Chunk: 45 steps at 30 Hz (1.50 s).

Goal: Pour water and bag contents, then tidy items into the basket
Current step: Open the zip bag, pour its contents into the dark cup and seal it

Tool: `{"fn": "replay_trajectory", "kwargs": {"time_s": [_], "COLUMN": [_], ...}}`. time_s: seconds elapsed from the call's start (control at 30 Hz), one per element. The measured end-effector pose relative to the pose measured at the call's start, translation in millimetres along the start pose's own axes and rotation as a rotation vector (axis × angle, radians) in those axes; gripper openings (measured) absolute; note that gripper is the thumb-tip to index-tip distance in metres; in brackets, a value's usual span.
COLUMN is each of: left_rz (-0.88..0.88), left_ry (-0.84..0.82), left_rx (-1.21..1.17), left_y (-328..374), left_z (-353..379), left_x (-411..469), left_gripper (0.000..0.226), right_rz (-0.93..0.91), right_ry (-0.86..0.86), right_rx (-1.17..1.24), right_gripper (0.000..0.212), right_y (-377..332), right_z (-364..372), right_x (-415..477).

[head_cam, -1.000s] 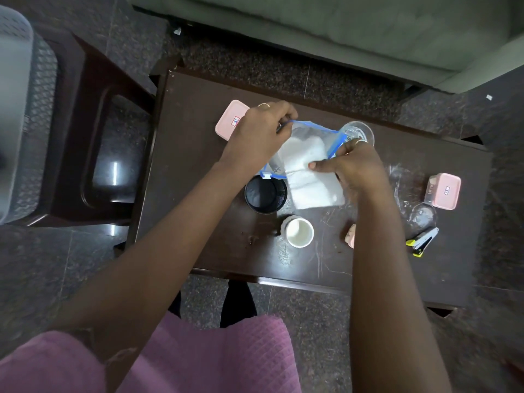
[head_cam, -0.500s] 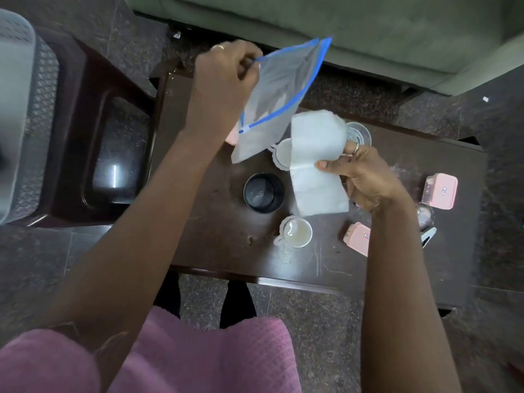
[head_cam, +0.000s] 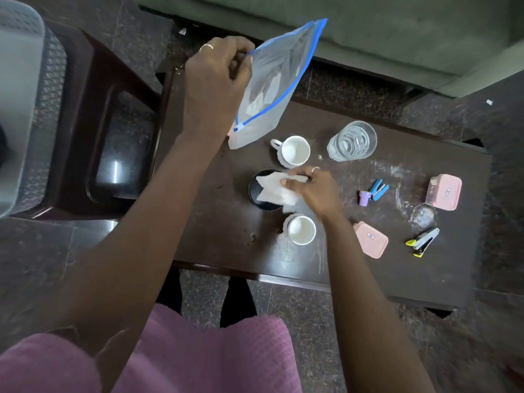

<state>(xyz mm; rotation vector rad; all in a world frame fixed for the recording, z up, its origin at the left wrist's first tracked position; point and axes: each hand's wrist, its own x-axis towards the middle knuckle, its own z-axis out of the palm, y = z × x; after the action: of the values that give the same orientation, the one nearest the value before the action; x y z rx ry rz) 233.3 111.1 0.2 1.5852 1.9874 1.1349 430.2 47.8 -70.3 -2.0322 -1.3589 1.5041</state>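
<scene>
My left hand (head_cam: 218, 80) holds a clear zip bag (head_cam: 272, 86) with a blue seal up above the table's far left; some white material still shows inside it. My right hand (head_cam: 314, 191) grips a white folded tissue (head_cam: 276, 191) low over a black bowl (head_cam: 261, 191). A glass of water (head_cam: 353, 141) stands behind it. One white cup (head_cam: 293, 151) sits beside the glass, another white cup (head_cam: 300, 229) near the front edge. A grey basket (head_cam: 25, 89) is at the far left, partly out of frame.
On the dark wooden table (head_cam: 215, 222) lie two pink lidded boxes (head_cam: 443, 192) (head_cam: 371, 239), a blue clip with a purple piece (head_cam: 373, 192), a small glass lid (head_cam: 424, 215) and a yellow-black stapler (head_cam: 422, 241). A dark stool (head_cam: 99, 137) stands left, a green sofa (head_cam: 397, 32) behind.
My right hand has brought the white tissue down from beside the bag onto the black bowl. My left hand keeps the bag raised.
</scene>
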Motion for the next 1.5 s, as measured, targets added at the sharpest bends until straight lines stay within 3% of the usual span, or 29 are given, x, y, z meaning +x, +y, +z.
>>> {"fn": "replay_trajectory", "kwargs": {"time_s": [0.07,0.2,0.3,0.53,0.63,0.8,1.1,1.2,1.27,1.33,1.43,1.5], "left_rz": [0.015,0.006,-0.002,-0.011,-0.005,-0.012,0.045,0.06,0.056,0.065,0.086,0.097], "left_ry": [0.005,-0.002,-0.015,-0.039,-0.055,-0.079,-0.148,-0.186,-0.203,-0.215,-0.274,-0.357], "left_rx": [0.014,0.011,-0.003,-0.009,-0.003,-0.022,-0.031,-0.044,-0.054,-0.062,-0.063,-0.072], "left_y": [-1,-3,-2,-5,-6,-7,-5,-6,-7,-6,-6,-7], "left_z": [-1,-1,-1,2,5,13,23,24,24,22,17,14], "left_x": [-2,-5,-6,-10,-14,-22,-30,-30,-28,-25,-17,-11], "left_gripper": [0.025,0.025,0.024,0.024,0.024,0.023,0.019,0.018,0.019,0.02,0.021,0.021], "right_rz": [0.022,0.034,0.007,0.078,0.041,0.034,-0.078,-0.088,-0.246,-0.525,-0.808,-0.891], "right_ry": [0.004,0.117,0.135,-0.033,0.004,0.182,0.107,0.288,0.562,0.764,0.771,0.714], "right_rx": [-0.062,-0.115,-0.27,-0.681,-0.787,-0.852,-0.965,-0.823,-0.62,-0.363,-0.212,-0.336], "right_gripper": [0.027,0.013,0.02,0.038,0.042,0.023,0.014,0.024,0.026,0.031,0.051,0.04], "right_y": [3,3,0,-6,-8,-4,11,4,-8,-20,-34,-46], "right_z": [7,18,26,49,62,71,72,65,59,50,33,23], "right_x": [1,-1,-2,3,7,7,11,7,-2,-12,-15,-14]}}
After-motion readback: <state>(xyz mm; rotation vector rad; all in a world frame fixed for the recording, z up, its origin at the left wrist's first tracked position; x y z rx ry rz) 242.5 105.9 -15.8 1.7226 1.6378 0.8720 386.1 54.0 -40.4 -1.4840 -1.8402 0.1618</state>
